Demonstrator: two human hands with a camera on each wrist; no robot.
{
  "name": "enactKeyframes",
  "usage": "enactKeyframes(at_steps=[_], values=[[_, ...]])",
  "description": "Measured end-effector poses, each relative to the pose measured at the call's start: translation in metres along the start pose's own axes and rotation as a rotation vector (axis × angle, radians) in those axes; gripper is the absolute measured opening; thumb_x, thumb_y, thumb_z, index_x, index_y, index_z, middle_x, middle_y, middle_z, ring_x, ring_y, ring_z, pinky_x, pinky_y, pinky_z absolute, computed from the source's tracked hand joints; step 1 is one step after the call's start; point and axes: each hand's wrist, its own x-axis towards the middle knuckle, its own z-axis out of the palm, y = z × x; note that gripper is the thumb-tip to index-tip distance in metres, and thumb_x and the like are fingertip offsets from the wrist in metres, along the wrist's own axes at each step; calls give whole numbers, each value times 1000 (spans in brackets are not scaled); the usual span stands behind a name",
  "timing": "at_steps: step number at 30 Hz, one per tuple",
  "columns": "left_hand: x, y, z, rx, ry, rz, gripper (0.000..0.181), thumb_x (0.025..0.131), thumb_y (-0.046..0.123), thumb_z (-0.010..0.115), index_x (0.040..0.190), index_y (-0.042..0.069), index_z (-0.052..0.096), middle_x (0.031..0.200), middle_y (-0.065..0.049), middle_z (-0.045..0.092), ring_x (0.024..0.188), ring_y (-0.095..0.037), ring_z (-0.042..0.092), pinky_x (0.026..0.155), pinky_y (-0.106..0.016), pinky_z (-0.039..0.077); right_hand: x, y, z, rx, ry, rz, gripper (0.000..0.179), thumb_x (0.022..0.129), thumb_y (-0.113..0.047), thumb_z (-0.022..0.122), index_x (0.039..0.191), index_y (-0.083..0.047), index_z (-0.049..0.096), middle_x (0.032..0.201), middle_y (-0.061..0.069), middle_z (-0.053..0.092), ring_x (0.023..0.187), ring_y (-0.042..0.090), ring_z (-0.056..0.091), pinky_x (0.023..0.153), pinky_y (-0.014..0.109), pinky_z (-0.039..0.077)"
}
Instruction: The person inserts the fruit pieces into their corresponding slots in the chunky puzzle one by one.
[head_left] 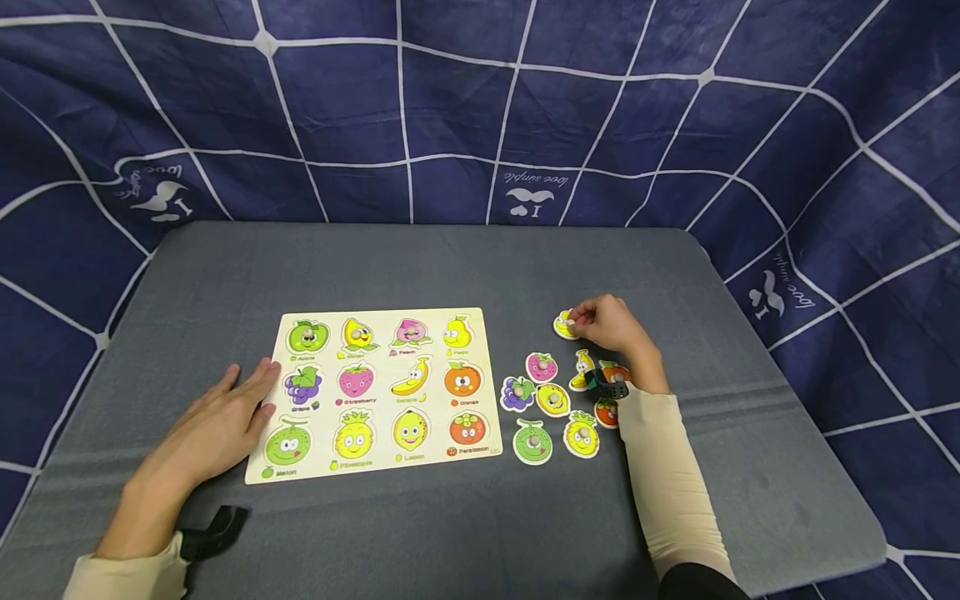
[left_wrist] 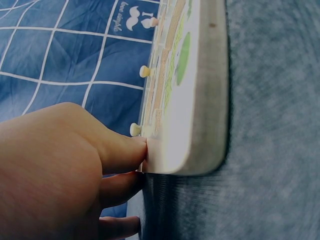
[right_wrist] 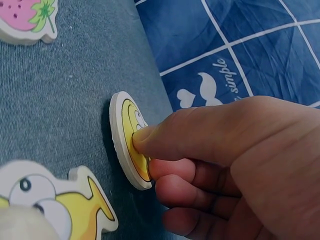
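My right hand pinches a yellow fruit puzzle piece between thumb and fingers. In the right wrist view this piece is tilted near the table surface; its lower side is partly behind the fingers. My left hand rests at the left edge of a wooden fruit puzzle board, with the thumb touching that edge in the left wrist view. On the board's top row, the apple and peach pieces sit in place.
Loose pieces lie right of the board: strawberry, grape, lemon, melon, pineapple and banana. Two orange-red pieces are partly hidden by the right wrist. Beneath is a grey table; a blue checked cloth hangs behind.
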Motion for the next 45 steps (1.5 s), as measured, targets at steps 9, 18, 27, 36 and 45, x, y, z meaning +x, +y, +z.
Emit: enactKeyframes(at_steps=[9,18,27,36,45], values=[[1,1,-1,1,6,10,58,97,10,55,148,-10,34,151,-31,32,136,-62,20,99,-77,22,1,-4,1,-6,7,-25,8,85,-7,72,88,-1,74,74,3,65,66,15,56,61,25,46],[1,2,-1,2,-9,-8,59,98,12,55,149,-9,33,152,-30,31,136,-62,19,98,-78,21,1,-16,1,-19,26,-95,9,84,-6,72,90,1,75,74,3,66,66,14,57,61,27,47],[1,1,-1,6,2,12,58,98,11,55,148,-10,34,151,-31,32,135,-62,21,99,-76,22,3,-23,6,-18,25,-135,8,84,-5,72,89,1,75,72,3,65,64,14,56,58,25,45],[0,-1,-1,10,7,13,58,98,11,55,148,-9,35,151,-31,33,134,-63,22,97,-77,23,6,-35,11,-19,14,-162,8,83,-4,73,88,1,74,70,2,64,64,14,55,59,25,44],[0,-1,-1,17,9,24,58,97,11,56,147,-10,35,150,-32,33,133,-63,24,97,-77,24,11,-44,18,-19,11,-203,8,83,-5,74,88,1,74,70,1,64,65,12,56,61,25,47]])
